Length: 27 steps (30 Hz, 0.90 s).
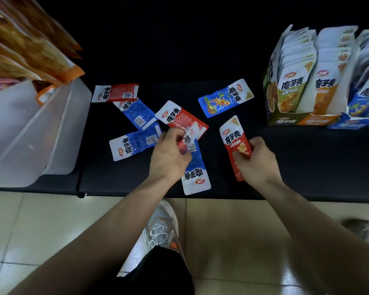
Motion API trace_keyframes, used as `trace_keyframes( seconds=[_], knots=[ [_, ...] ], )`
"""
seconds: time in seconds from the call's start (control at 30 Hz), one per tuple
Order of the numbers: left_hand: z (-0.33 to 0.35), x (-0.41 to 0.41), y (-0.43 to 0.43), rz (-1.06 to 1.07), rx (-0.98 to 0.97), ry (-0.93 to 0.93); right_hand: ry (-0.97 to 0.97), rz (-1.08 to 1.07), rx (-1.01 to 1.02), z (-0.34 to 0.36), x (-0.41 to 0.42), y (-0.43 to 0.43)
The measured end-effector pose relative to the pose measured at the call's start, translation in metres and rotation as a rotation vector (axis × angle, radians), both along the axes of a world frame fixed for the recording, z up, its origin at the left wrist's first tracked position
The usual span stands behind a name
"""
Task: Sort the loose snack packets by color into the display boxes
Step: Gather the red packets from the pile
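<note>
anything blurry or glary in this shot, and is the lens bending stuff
Head view: the small packet in the left hand is motion-blurred, the orange bags top left are smeared; the tiled floor shows soft glare; the display boxes lean outward from wide-angle distortion.

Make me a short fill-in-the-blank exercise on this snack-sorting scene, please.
1. The right hand grips a face-up packet that is mostly ____.
2. The display boxes stand on the table's ____ side.
3. The long packet under the left hand, which pinches a small packet, is white and ____.
4. The floor in front of the table is laid with ____.

Missing words: red; right; blue; tiles.
</note>
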<state>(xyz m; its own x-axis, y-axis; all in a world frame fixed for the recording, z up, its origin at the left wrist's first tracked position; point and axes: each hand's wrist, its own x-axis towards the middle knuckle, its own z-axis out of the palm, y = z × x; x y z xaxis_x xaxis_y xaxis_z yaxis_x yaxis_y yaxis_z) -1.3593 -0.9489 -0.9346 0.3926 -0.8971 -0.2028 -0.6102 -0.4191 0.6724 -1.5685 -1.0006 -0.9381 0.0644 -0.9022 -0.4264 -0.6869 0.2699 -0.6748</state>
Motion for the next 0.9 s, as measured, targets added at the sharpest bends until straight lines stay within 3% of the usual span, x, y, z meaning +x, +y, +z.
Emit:
trace_keyframes(
  seconds=[0.1,0.23,0.37,0.53,0.63,0.77,0.9],
  knots=[
    [-0.001,-0.012,0.006,-0.087,0.134,0.105,-0.071,-0.104,0.004,-0.002,-0.010,0.009],
    [-0.005,-0.012,0.009,-0.161,0.237,-0.184,-0.145,-0.153,0.037,-0.005,-0.019,0.020],
    [-0.006,-0.011,0.002,-0.147,0.364,-0.192,-0.187,-0.144,0.043,-0.008,-0.016,0.030],
    [0.000,-0.013,0.003,-0.065,0.308,0.068,-0.391,-0.306,0.138,-0.006,-0.008,0.034],
    [0.005,-0.014,0.005,0.100,0.245,0.419,-0.554,-0.367,0.198,-0.001,0.001,0.035],
    [0.006,-0.020,0.006,0.299,0.146,0.872,-0.571,-0.246,0.191,0.002,0.025,0.036],
    [0.002,-0.010,0.009,0.249,0.088,0.805,-0.373,-0.042,0.159,0.005,0.057,0.027]
  ],
)
